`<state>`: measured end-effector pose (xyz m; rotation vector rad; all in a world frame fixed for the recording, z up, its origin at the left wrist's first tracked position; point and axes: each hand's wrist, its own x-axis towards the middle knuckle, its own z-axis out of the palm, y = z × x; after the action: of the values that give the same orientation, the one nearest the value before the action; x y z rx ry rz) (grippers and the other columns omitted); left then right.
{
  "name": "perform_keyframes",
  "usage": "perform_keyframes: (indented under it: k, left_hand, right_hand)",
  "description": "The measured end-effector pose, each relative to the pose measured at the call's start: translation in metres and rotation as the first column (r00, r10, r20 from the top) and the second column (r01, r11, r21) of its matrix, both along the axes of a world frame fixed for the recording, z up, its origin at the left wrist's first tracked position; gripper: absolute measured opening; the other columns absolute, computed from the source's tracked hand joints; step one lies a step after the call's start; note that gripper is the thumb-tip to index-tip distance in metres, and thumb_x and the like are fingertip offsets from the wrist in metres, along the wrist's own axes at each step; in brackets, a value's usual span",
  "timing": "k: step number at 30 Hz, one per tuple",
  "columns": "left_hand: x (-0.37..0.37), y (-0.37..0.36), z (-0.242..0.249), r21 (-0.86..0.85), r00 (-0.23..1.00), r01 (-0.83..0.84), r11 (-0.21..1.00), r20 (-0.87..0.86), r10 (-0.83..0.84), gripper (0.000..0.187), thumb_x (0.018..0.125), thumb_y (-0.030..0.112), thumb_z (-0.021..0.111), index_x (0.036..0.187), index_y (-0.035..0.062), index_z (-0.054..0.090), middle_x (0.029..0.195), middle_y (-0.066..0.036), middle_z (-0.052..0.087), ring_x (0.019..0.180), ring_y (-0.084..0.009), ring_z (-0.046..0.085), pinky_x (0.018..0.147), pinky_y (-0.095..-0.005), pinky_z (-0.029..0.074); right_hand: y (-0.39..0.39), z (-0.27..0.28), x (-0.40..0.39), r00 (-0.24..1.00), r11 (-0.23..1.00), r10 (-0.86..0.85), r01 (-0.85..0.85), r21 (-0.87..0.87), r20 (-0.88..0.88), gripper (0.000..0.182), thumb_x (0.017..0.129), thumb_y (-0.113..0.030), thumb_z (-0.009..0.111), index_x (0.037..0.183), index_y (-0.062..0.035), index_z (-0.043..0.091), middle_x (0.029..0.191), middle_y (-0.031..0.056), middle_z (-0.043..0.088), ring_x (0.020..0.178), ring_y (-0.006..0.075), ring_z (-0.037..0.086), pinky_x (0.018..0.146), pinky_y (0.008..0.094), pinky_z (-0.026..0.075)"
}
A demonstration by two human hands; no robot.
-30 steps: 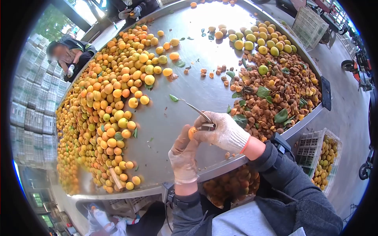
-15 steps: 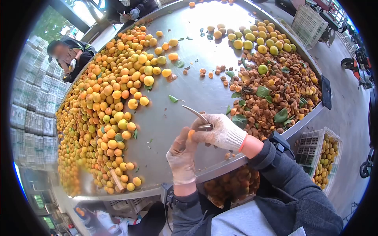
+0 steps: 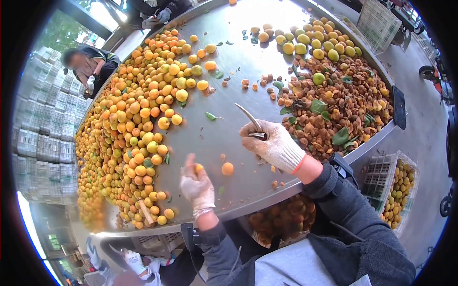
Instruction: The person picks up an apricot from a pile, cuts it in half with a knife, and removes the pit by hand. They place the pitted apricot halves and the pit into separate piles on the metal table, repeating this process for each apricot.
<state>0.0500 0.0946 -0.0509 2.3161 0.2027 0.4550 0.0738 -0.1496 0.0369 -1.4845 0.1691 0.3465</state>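
Observation:
My right hand (image 3: 276, 145), in a white knit glove with an orange hem, is closed around a curved metal tool (image 3: 249, 118) whose narrow tip points up and left. To its left, my gloved left hand (image 3: 197, 187) is over the steel table, blurred by motion, with index finger stretched out and thumb apart. A small orange patch shows at the thumb tip. Between the hands, a single orange apricot (image 3: 227, 168) lies on the metal. A large heap of apricots (image 3: 143, 114) is left of my left hand; brown pits and scraps (image 3: 329, 105) are piled beyond my right.
Greenish-yellow fruit (image 3: 315, 40) sits behind the scraps. A dark phone-like slab (image 3: 399, 107) is at the table's right edge. Crates of fruit (image 3: 398, 190) stand on the floor. Co-workers (image 3: 88, 69) are along the left and far sides; another's gloved hand (image 3: 133, 261) shows at lower left.
My left hand has moved left and down, away from my right hand. My right hand has shifted slightly right, still holding the tool. The single apricot on the metal between them now shows.

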Motion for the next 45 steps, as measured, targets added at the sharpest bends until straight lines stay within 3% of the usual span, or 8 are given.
perform_keyframes:
  k: [4,11,13,17,23,29,32,45]
  left_hand:
    - [-0.012,-0.039,0.001,0.328,0.923,0.324,0.888,-0.314,-0.221,0.026,0.079,0.014,0.067,0.105,0.01,0.066,0.098,-0.012,0.061,0.087,-0.0305,0.063,0.08,-0.0395,0.051]
    - [-0.007,-0.047,0.014,0.316,0.897,0.251,0.915,-0.431,-0.098,0.029,0.074,0.017,0.071,0.101,0.0088,0.065,0.099,-0.014,0.061,0.086,-0.0313,0.064,0.079,-0.0369,0.053]
    - [-0.022,-0.05,0.046,-0.351,0.791,0.2,0.915,-0.494,-0.362,0.031,0.073,0.012,0.072,0.103,0.0046,0.064,0.093,-0.011,0.063,0.079,-0.0228,0.064,0.076,-0.0302,0.053]
    - [-0.06,-0.063,0.088,-0.495,0.744,0.221,0.84,-0.472,-0.473,0.031,0.074,0.009,0.072,0.103,0.0008,0.063,0.09,-0.008,0.065,0.077,-0.0149,0.062,0.074,-0.0256,0.052]
    - [-0.069,-0.047,0.057,-0.288,0.893,0.284,0.915,-0.268,-0.361,0.027,0.078,0.01,0.07,0.102,0.0003,0.064,0.093,-0.011,0.067,0.077,-0.0152,0.063,0.073,-0.0258,0.052]
    - [-0.043,-0.08,0.019,0.021,0.647,0.511,0.86,-0.668,-0.368,0.02,0.079,0.022,0.071,0.09,0.0053,0.068,0.094,-0.018,0.065,0.09,-0.0344,0.063,0.077,-0.0402,0.052]
    - [-0.021,-0.11,-0.005,0.102,0.539,0.569,0.816,-0.796,-0.276,0.03,0.073,0.033,0.075,0.088,0.0081,0.07,0.096,-0.015,0.067,0.091,-0.0331,0.064,0.077,-0.0401,0.052]
    - [-0.077,-0.076,0.103,-0.389,0.625,0.597,0.702,-0.324,-0.71,0.036,0.069,0.018,0.072,0.1,0.0014,0.064,0.107,-0.023,0.061,0.1,-0.0365,0.06,0.088,-0.0372,0.048]
  right_hand:
    - [-0.001,-0.006,-0.002,0.997,0.999,0.038,-0.037,-0.02,0.065,0.023,0.084,-0.012,0.068,0.105,-0.0036,0.064,0.077,-0.0016,0.06,0.06,0.0048,0.055,0.054,0.0216,0.049]
    - [-0.002,-0.002,-0.001,0.994,0.998,-0.067,0.067,0.01,0.09,0.015,0.084,-0.01,0.067,0.098,-0.0037,0.066,0.074,-0.0017,0.06,0.057,0.0054,0.053,0.051,0.0208,0.045]
    - [-0.001,-0.002,0.003,0.993,0.998,-0.071,0.07,0.006,0.098,0.015,0.084,-0.01,0.067,0.098,-0.0037,0.066,0.074,-0.0015,0.06,0.056,0.0055,0.053,0.05,0.021,0.044]
    - [0.002,-0.002,0.007,0.992,0.996,-0.076,0.08,-0.038,0.101,0.016,0.084,-0.01,0.068,0.098,-0.0029,0.066,0.073,-0.0005,0.061,0.055,0.0058,0.053,0.049,0.0208,0.043]
    - [-0.004,-0.007,0.009,0.993,0.998,-0.062,0.063,-0.011,0.105,0.017,0.085,-0.012,0.069,0.099,-0.0024,0.066,0.072,-0.0014,0.059,0.055,0.0057,0.053,0.049,0.0205,0.041]
    - [0.0,-0.025,0.016,0.969,0.985,-0.056,0.093,-0.144,0.24,0.016,0.085,-0.008,0.062,0.098,-0.0016,0.068,0.083,0.0045,0.068,0.072,0.0127,0.059,0.067,0.0292,0.05]
    - [0.004,-0.026,0.018,0.983,0.988,-0.127,0.137,-0.067,0.136,0.017,0.087,-0.015,0.059,0.099,-0.0047,0.064,0.07,-0.0023,0.055,0.047,0.004,0.046,0.041,0.0191,0.035]
    - [0.0,-0.029,0.02,0.976,0.987,-0.125,0.141,-0.081,0.177,0.02,0.086,-0.017,0.062,0.101,-0.0037,0.063,0.07,-0.0008,0.056,0.047,0.0052,0.049,0.04,0.0193,0.037]
